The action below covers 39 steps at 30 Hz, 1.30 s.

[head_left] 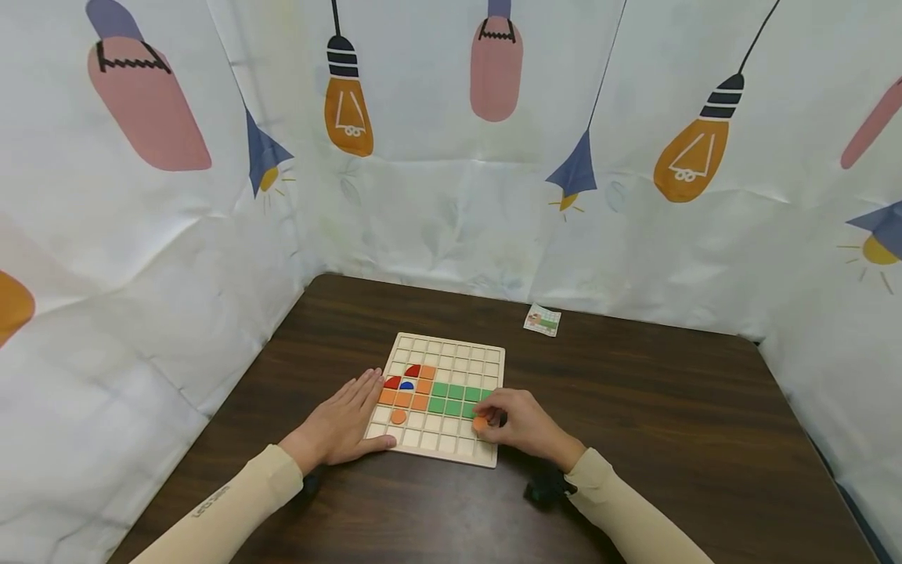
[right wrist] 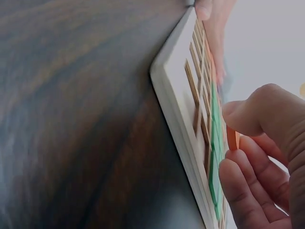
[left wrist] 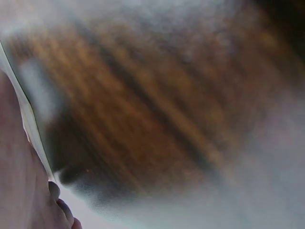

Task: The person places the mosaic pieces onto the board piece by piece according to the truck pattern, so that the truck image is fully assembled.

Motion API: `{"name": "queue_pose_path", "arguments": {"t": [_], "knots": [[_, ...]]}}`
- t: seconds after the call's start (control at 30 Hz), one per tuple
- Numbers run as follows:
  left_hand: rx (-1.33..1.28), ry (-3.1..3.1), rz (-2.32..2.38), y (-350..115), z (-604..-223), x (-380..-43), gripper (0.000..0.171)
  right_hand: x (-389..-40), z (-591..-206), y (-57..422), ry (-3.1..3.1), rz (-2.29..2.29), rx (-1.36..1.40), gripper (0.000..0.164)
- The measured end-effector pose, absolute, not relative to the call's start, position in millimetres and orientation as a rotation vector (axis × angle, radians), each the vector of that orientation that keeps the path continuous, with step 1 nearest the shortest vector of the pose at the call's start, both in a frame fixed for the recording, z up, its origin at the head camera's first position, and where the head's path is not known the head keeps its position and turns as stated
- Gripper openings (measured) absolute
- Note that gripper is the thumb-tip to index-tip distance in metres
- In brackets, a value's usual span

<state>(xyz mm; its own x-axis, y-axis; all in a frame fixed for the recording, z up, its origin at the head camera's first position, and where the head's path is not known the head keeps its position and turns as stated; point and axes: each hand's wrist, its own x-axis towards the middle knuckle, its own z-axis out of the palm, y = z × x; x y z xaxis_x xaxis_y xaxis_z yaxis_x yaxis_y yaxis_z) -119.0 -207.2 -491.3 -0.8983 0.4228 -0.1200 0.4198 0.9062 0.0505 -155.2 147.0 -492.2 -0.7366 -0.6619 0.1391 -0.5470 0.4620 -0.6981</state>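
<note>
A pale wooden grid board [head_left: 430, 441] lies on the dark table, with red, blue, orange and green flat pieces set in its squares. My left hand [head_left: 341, 419] rests along the board's left edge, fingers straight and thumb at the near corner. Over the right side of the board, my right hand [head_left: 524, 424] pinches an orange disc [right wrist: 232, 138] between thumb and fingers, just beside the green squares [head_left: 454, 399]. Another orange disc [head_left: 398, 417] sits in the lower left part of the grid. The left wrist view is mostly blurred table.
A small printed card [head_left: 542, 320] with a coloured pattern lies at the table's back edge. Behind the brown wooden table [head_left: 634, 407] hangs a white curtain [head_left: 437, 204] printed with lamps and bulbs.
</note>
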Motion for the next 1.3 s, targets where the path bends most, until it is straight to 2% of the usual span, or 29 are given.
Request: {"name": "queue_pose_path", "arguments": {"t": [0.93,1.3], "knots": [[0.649,2.915,0.027,-202.4,-489.5,-118.6,0.109,-154.4,-493.6,130.8,2.603,-0.983,-1.091,0.026],[0.657,2.909,0.042,-204.3,-489.5,-120.5,0.11,-149.1,-494.0,155.1,2.66,-1.136,-1.132,0.027]]}}
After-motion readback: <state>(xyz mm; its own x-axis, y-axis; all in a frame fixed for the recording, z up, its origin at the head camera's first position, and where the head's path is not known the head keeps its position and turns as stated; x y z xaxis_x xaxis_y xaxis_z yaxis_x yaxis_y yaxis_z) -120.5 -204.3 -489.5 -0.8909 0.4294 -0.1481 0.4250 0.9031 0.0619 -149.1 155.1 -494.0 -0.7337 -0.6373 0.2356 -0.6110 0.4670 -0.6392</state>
